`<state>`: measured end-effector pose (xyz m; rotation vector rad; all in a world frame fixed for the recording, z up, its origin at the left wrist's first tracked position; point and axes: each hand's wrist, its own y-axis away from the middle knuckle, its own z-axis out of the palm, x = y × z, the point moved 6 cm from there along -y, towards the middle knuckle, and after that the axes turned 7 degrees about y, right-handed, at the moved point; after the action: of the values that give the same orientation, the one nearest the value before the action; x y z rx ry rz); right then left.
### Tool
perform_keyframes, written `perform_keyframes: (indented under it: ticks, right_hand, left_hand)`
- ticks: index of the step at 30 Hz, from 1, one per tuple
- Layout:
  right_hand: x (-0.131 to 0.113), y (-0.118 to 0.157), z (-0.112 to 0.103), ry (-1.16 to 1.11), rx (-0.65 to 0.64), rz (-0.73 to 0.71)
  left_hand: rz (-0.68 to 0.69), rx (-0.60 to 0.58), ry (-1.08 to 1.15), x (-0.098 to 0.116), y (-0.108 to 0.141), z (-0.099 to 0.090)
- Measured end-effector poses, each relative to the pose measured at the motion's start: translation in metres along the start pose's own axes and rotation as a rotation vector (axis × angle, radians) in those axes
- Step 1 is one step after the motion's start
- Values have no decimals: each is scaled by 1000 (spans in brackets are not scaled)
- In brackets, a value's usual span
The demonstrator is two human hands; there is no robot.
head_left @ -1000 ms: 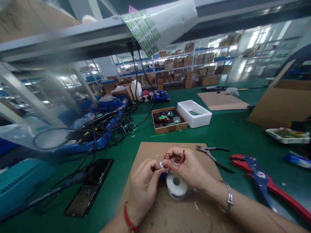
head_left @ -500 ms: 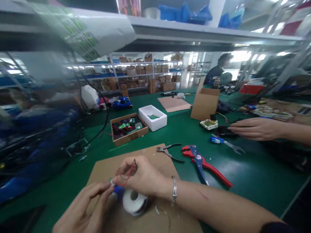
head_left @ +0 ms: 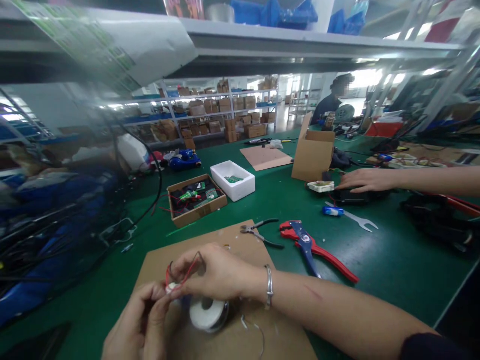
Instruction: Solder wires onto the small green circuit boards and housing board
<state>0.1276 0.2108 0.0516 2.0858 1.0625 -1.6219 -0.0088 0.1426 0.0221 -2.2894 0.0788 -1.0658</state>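
Observation:
My left hand (head_left: 140,320) is closed in a pinch at a small white connector (head_left: 172,287). Looped red and black wires (head_left: 193,265) run from that connector. They pass through the fingers of my right hand (head_left: 215,274), which is closed round them and meets the left fingertips. Just under my right hand a white-topped spool (head_left: 206,314) stands on a cardboard sheet (head_left: 228,345). A blue item beside the spool is mostly covered by my fingers. A loose thin wire (head_left: 258,330) lies right of the spool.
Side cutters (head_left: 258,230) and a red-and-blue wire stripper (head_left: 307,245) lie right of the cardboard. Behind are a box of circuit boards (head_left: 198,212) and a white foam box (head_left: 240,190). At right, a co-worker's hand (head_left: 360,180) rests on a black item near an open-end wrench (head_left: 360,220).
My left hand has moved slightly right, and both hands' fingertips are closer together at the connector. The co-worker's hand has shifted left over the black item. The view has shifted slightly.

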Motion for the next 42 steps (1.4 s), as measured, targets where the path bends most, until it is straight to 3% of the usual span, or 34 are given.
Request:
perform_keyframes:
  ticks: [4, 9, 14, 21, 24, 27, 33, 42]
  right_hand:
    - [-8, 2, 0, -6, 92, -76]
    - [-1, 0, 4, -259, 45, 28]
    - [4, -6, 6, -442, -29, 89]
    - [15, -10, 6, -588, -21, 131]
    - [21, -12, 2, -635, 1, 132]
    - [22, -13, 2, -650, -16, 125]
    - [19, -12, 3, -668, -16, 116]
    - [10, -10, 0, -601, -22, 84]
  left_hand:
    - [-55, -46, 27, 15, -2, 1]
    - [223, 6, -94, 34, -2, 1]
    - [452, 32, -122, 34, -3, 2]
    - [588, -15, -54, 38, -5, 3]
    - [547, 57, -27, 38, 0, -2]
    - [379, 122, -36, 31, -1, -8]
    - [15, 28, 0, 20, -9, -9]
    - [-72, -66, 130, 15, -8, -4]
